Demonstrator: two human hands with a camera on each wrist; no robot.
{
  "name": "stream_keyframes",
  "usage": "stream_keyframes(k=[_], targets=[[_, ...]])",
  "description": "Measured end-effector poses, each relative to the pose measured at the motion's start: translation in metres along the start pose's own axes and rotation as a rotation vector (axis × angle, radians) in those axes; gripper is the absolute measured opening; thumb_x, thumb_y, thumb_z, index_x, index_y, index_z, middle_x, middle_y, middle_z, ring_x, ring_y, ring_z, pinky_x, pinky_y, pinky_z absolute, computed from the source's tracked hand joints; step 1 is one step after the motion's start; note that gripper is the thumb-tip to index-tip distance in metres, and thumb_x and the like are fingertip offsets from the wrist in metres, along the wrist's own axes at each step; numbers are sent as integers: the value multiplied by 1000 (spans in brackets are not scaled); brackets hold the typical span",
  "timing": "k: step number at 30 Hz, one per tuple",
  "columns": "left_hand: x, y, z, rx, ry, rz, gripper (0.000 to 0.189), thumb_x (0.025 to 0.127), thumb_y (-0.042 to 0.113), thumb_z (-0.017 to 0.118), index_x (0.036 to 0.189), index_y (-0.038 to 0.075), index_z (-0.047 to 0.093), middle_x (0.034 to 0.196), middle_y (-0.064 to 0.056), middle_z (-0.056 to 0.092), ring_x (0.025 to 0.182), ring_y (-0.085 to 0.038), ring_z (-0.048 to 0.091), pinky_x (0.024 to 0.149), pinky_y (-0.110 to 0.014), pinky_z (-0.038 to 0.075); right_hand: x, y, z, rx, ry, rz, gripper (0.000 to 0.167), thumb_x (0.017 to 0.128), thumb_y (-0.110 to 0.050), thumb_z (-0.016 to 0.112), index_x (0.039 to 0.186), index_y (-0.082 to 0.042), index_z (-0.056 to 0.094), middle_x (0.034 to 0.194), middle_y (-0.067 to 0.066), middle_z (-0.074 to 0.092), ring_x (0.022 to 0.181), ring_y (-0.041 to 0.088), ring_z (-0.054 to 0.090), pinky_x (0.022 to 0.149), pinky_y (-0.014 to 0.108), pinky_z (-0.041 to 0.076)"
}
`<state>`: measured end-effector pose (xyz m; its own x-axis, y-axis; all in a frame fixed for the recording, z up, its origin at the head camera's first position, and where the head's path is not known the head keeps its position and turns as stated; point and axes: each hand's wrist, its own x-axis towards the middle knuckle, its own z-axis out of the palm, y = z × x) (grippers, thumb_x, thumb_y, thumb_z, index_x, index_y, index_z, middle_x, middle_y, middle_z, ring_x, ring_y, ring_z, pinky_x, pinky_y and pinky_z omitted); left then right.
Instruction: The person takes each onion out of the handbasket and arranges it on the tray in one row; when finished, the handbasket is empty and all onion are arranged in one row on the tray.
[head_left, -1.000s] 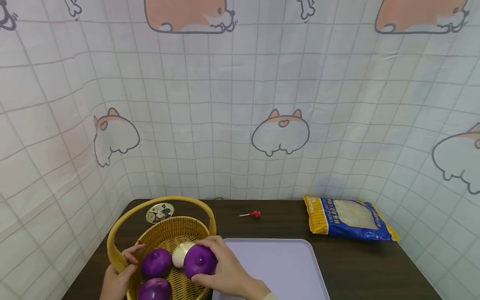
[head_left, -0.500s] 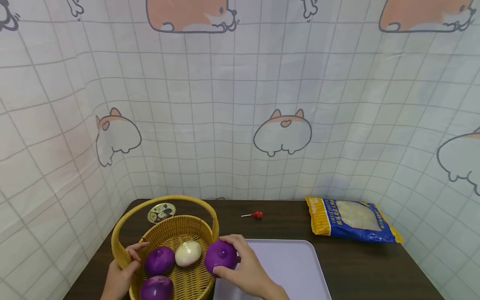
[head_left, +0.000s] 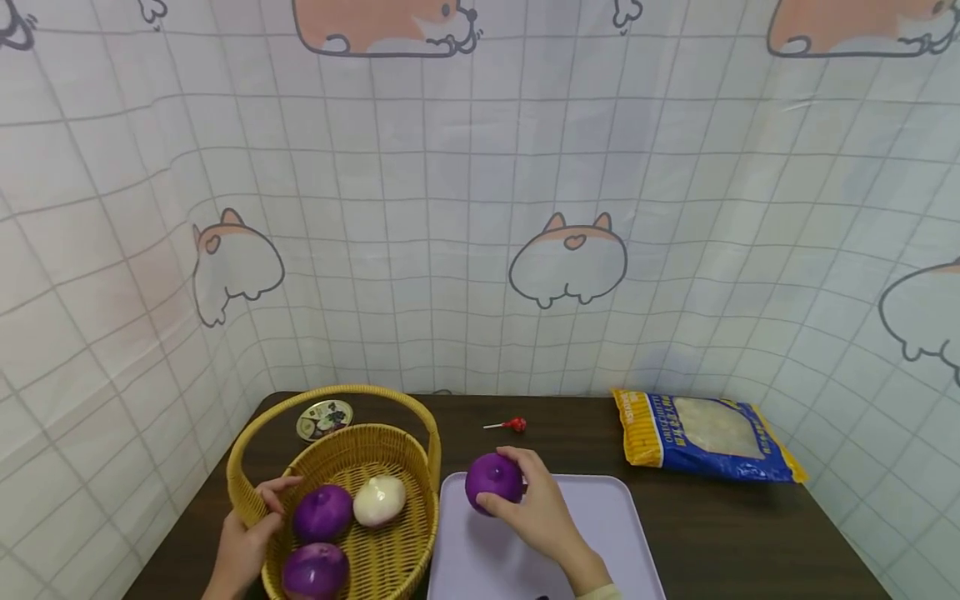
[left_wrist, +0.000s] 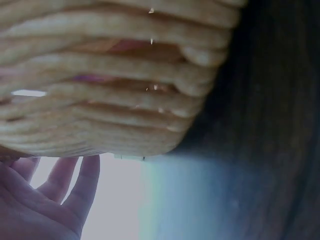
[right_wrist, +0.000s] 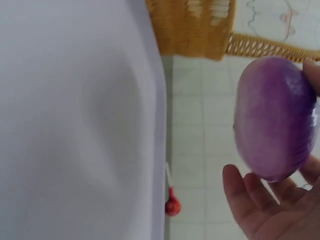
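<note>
Head view: soft, even indoor light, mostly sharp; gridded white cloth curtain [head_left: 360,125] stretched toward edges; strong glare on glossy cream-white rounded vegetable [head_left: 380,502], small glint on glossy purple round vegetable [head_left: 494,483]
Left wrist view: dim, blurred; yellow woven basket [left_wrist: 100,70] out of focus, left hand [left_wrist: 45,207] backlit by blown-out white patch with faint colour fringe
Right wrist view: hazy; broad soft shadow across pale lilac tray [right_wrist: 50,125]

Woven basket [left_wrist: 110,95] up close, fingers [left_wrist: 84,192] at its edge, dark blurred surface [left_wrist: 270,100] beside
</note>
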<state>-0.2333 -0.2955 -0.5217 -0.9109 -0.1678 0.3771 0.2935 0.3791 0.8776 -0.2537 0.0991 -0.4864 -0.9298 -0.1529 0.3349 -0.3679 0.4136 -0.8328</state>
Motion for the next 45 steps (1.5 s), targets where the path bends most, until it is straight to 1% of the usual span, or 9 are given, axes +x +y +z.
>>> stream_keyframes(k=[2, 5, 12, 16, 22, 30, 34, 39, 45], targets=[[1, 0, 1, -22, -10, 14, 10, 82, -19, 48, 82, -9, 48, 118, -20, 64, 116, 1, 52, 95, -9, 35, 1, 7, -1, -25, 23, 41, 64, 74, -39, 82, 129, -17, 57, 127, 3, 58, 111, 23, 58, 87, 44, 51], [3, 0, 3, -29, -25, 31, 11, 81, -20, 48, 82, -9, 47, 117, -17, 65, 117, 1, 53, 95, -9, 36, 0, 15, -1, -54, 14, 71, 66, 74, -38, 83, 129, -12, 57, 127, 10, 59, 110, 29, 58, 87, 50, 51], [1, 3, 7, -44, -14, 34, 13, 79, -21, 48, 82, -8, 48, 117, -19, 64, 116, 0, 52, 95, -10, 35, -3, 24, 4, -118, -77, 40, 68, 74, -37, 83, 129, -6, 57, 125, 15, 61, 107, 31, 59, 86, 50, 50], [2, 5, 12, -56, -15, 16, 12, 80, -20, 48, 86, -10, 49, 119, -21, 63, 116, 0, 52, 95, -9, 34, -4, 25, 8, -143, -89, 35, 68, 74, -37, 83, 128, -5, 57, 124, 15, 61, 108, 33, 59, 88, 53, 48], [-2, 3, 9, -61, 6, -28, 13, 81, -19, 48, 89, -9, 50, 119, -17, 65, 115, 1, 52, 93, -8, 35, -6, 22, 25, -139, -77, 31, 66, 74, -33, 82, 127, -2, 57, 123, 18, 59, 111, 39, 57, 90, 58, 47], [-3, -1, 6, -94, 9, -24, 14, 81, -20, 47, 91, -10, 49, 119, -18, 64, 115, -1, 53, 94, -8, 36, -8, 17, 45, -74, -110, 79, 68, 76, -33, 80, 130, 1, 55, 126, 23, 55, 113, 42, 55, 91, 58, 47], [-4, -2, 5, -83, 19, -33, 14, 81, -19, 48, 91, -10, 50, 119, -20, 64, 114, -1, 54, 93, -8, 36, -8, 17, 48, -58, -110, 93, 67, 77, -33, 80, 130, -1, 55, 124, 20, 57, 112, 39, 56, 91, 56, 47], [-3, 0, 6, -88, 24, -33, 14, 81, -20, 47, 90, -9, 50, 119, -22, 63, 114, -2, 55, 94, -8, 36, -8, 18, 47, -47, -117, 107, 66, 78, -33, 80, 130, -2, 55, 117, 15, 61, 101, 28, 60, 84, 48, 52], [-2, 3, 9, -92, 33, -13, 15, 81, -20, 48, 92, -10, 52, 118, -21, 64, 115, -2, 55, 95, -9, 36, -9, 18, 45, -42, -129, 110, 66, 79, -32, 79, 132, -1, 54, 116, 16, 64, 94, 24, 61, 79, 42, 52]])
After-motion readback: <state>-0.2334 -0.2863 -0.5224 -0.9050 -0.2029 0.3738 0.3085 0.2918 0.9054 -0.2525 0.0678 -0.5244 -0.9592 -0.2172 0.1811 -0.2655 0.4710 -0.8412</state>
